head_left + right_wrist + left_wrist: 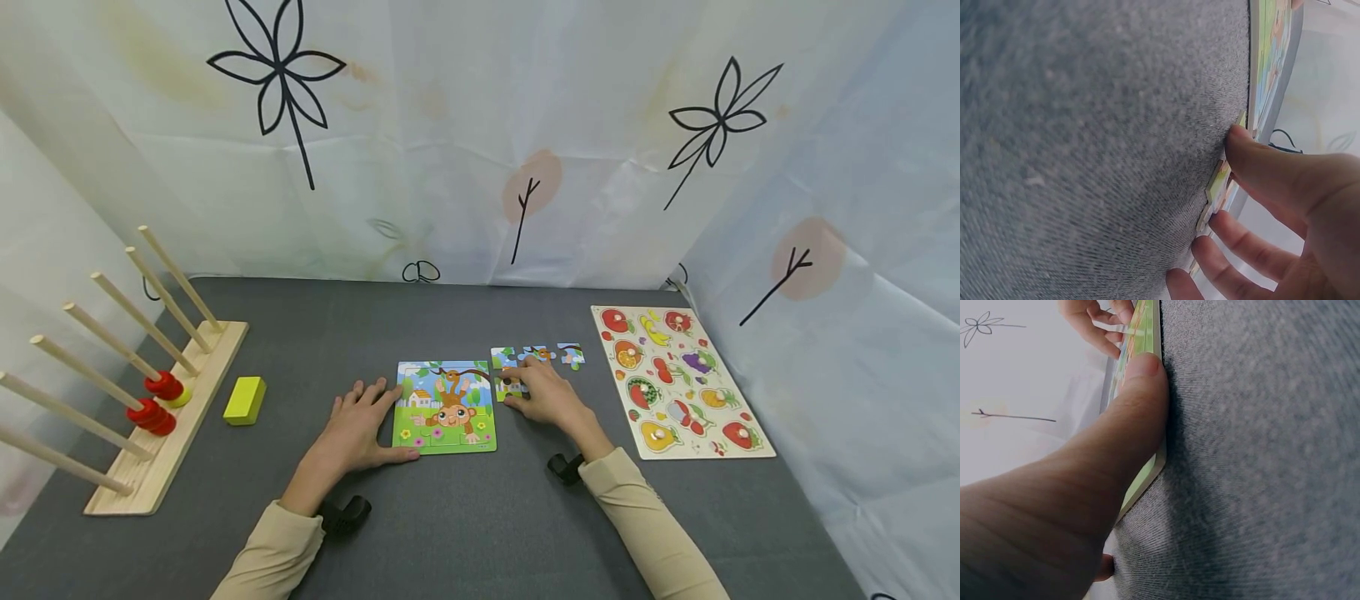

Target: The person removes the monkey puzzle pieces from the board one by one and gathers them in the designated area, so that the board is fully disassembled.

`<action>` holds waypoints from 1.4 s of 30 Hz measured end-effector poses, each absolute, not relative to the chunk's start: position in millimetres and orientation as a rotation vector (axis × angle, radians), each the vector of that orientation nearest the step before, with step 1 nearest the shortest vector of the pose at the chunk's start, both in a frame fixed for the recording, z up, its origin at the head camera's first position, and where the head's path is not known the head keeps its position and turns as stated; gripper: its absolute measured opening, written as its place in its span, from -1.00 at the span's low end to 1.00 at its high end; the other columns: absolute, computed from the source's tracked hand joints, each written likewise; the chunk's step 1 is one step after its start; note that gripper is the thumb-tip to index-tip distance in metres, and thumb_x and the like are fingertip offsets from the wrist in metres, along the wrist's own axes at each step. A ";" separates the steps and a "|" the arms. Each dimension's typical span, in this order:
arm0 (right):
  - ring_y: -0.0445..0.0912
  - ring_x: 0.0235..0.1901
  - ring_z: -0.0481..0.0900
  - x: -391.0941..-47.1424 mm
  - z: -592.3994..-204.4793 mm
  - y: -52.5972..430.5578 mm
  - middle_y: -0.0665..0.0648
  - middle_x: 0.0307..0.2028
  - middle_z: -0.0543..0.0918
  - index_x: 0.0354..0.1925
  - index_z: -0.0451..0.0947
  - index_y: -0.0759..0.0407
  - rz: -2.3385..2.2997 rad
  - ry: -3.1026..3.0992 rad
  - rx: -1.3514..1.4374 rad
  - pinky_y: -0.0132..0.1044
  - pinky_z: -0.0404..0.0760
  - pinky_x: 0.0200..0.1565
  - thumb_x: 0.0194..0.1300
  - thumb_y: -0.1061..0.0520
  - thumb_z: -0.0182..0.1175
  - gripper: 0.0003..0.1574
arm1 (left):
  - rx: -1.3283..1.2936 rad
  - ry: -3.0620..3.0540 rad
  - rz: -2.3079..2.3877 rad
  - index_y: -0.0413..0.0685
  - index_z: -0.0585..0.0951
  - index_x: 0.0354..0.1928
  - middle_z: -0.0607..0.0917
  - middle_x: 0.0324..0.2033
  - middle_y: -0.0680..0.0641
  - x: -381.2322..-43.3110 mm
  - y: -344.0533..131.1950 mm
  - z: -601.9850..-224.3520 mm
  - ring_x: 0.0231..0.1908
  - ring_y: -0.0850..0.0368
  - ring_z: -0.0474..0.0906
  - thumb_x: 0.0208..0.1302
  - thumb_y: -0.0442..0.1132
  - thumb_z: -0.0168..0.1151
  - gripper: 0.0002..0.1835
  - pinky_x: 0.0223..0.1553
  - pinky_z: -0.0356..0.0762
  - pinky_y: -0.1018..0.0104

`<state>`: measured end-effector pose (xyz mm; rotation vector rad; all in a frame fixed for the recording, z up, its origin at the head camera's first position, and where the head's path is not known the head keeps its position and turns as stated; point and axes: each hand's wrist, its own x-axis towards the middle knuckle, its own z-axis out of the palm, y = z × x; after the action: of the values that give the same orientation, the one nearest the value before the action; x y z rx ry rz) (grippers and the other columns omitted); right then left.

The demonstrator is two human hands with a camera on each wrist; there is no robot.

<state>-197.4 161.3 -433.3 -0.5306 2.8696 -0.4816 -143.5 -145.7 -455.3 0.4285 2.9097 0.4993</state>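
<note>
A square picture puzzle (445, 425) showing a monkey lies flat on the grey table. My left hand (362, 427) rests at its left side, fingers spread near the upper left corner. In the left wrist view the left thumb (1141, 394) lies along the puzzle's green edge. Just right of the puzzle, my right hand (546, 392) is over several loose puzzle pieces, its thumb and fingertips touching them. One loose piece (1215, 182) shows between the right thumb (1244, 150) and the other fingers, which are slightly bent; part of the pieces is hidden under the hand.
Another loose piece (572, 354) lies beyond the right hand. At the right is a fruit picture board (678, 383). On the left stand a wooden peg rack (191, 400) with red and yellow rings and a yellow block (244, 401). A white printed curtain (450, 167) closes the back.
</note>
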 end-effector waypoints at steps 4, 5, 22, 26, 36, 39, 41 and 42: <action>-0.02 -0.16 0.49 -196.9 -431.0 160.6 0.16 0.03 0.58 0.25 0.64 -0.02 -0.493 2.868 -0.529 -0.12 0.51 -0.30 0.34 0.03 0.40 -0.48 | 0.430 2.910 0.505 -0.11 0.33 0.52 0.30 0.49 -0.40 -143.2 -145.6 -454.5 0.47 -0.59 0.12 0.00 0.34 0.52 0.13 0.33 0.14 -0.60; -0.02 -0.17 0.48 -196.7 -430.7 160.4 0.17 0.02 0.58 0.25 0.64 -0.01 -0.501 2.870 -0.534 -0.13 0.51 -0.31 0.34 0.03 0.40 -0.48 | 0.431 2.910 0.508 -0.11 0.33 0.52 0.30 0.49 -0.40 -143.1 -145.6 -454.5 0.47 -0.59 0.12 0.00 0.34 0.52 0.13 0.33 0.14 -0.60; 0.04 -0.08 0.53 -189.9 -420.9 138.1 0.21 0.07 0.60 0.26 0.63 0.07 -0.599 2.832 -0.660 -0.07 0.56 -0.21 0.34 0.05 0.39 -0.46 | 0.425 2.909 0.499 -0.10 0.33 0.52 0.29 0.49 -0.40 -143.2 -145.5 -455.3 0.48 -0.58 0.12 0.00 0.36 0.51 0.13 0.34 0.13 -0.59; 0.07 -0.01 0.55 -188.7 -420.8 131.3 0.21 0.10 0.60 0.28 0.61 0.06 -0.590 2.820 -0.681 -0.05 0.56 -0.17 0.35 0.04 0.38 -0.45 | 0.432 2.910 0.503 -0.11 0.33 0.52 0.29 0.49 -0.41 -143.1 -145.9 -456.0 0.48 -0.58 0.12 0.01 0.35 0.51 0.13 0.34 0.13 -0.59; 0.08 -0.04 0.52 -184.6 -422.7 113.9 0.22 0.09 0.57 0.30 0.59 0.05 -0.615 2.772 -0.737 -0.09 0.53 -0.27 0.37 0.03 0.36 -0.44 | 0.460 2.915 0.509 -0.14 0.35 0.50 0.31 0.48 -0.43 -142.4 -146.9 -456.5 0.46 -0.60 0.15 0.01 0.34 0.52 0.11 0.33 0.16 -0.58; 0.09 -0.03 0.53 -183.8 -422.7 108.8 0.22 0.08 0.58 0.30 0.59 0.07 -0.629 2.759 -0.760 -0.08 0.53 -0.23 0.37 0.04 0.37 -0.44 | 0.462 2.918 0.510 -0.14 0.35 0.50 0.31 0.48 -0.43 -142.5 -147.1 -456.8 0.46 -0.60 0.15 0.01 0.34 0.51 0.11 0.33 0.16 -0.58; 0.09 -0.02 0.53 -183.7 -423.3 105.8 0.23 0.08 0.59 0.29 0.60 0.08 -0.640 2.752 -0.770 -0.05 0.55 -0.17 0.37 0.03 0.37 -0.44 | 0.462 2.921 0.514 -0.14 0.36 0.50 0.32 0.47 -0.43 -142.7 -147.3 -456.7 0.46 -0.60 0.16 0.01 0.34 0.51 0.11 0.33 0.16 -0.58; 0.10 -0.01 0.54 -183.5 -423.3 104.3 0.22 0.09 0.59 0.29 0.60 0.08 -0.643 2.748 -0.770 -0.05 0.56 -0.12 0.37 0.03 0.37 -0.44 | 0.460 2.922 0.519 -0.14 0.36 0.50 0.32 0.47 -0.42 -142.7 -147.4 -456.6 0.45 -0.60 0.16 0.01 0.34 0.52 0.11 0.32 0.16 -0.58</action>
<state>-183.5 104.3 -423.3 -0.7702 2.7478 -0.6430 -142.7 -147.4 -456.6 0.4599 2.9218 0.5186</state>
